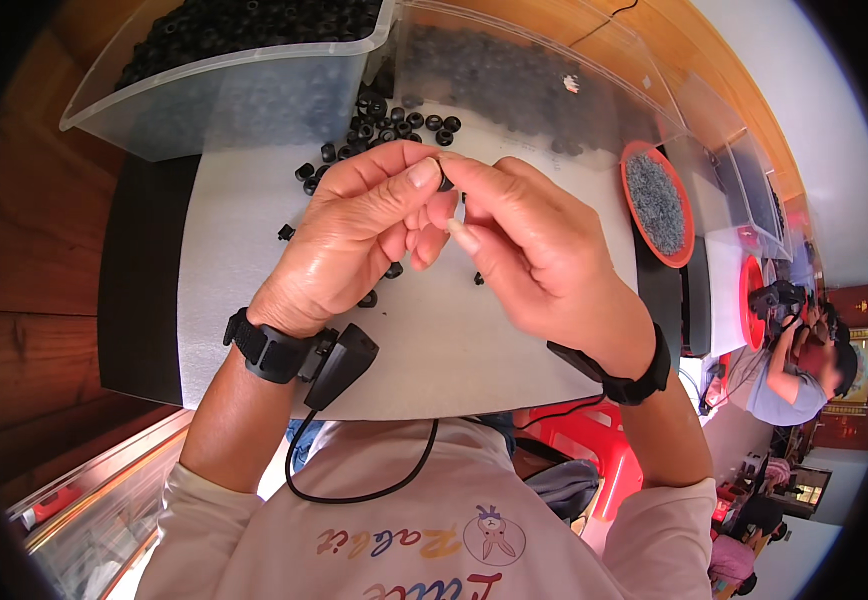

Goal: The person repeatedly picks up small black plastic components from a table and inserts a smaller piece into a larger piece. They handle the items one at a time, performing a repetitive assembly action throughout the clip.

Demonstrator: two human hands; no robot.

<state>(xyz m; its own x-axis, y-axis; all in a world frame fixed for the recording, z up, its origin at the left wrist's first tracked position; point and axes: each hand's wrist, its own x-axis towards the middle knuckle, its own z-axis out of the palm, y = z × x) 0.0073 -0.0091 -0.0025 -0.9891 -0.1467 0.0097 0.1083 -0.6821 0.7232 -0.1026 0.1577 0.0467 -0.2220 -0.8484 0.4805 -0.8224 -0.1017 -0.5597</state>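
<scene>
Above the middle of the white work surface, my hands meet at the fingertips. Thumb and index finger of my left hand pinch a small black rounded part, mostly covered by fingers. The curled index finger of my right hand presses on the same part from the right; its thumb sits lower, slightly apart. Behind my hands lies a loose group of black ring-like parts with holes. A few more lie under and beside my left hand, such as a black piece.
A clear bin heaped with black parts stands back left, another clear bin back centre. On the right is an orange bowl of small grey pieces. A cable hangs from the left wrist device. Other people are far right.
</scene>
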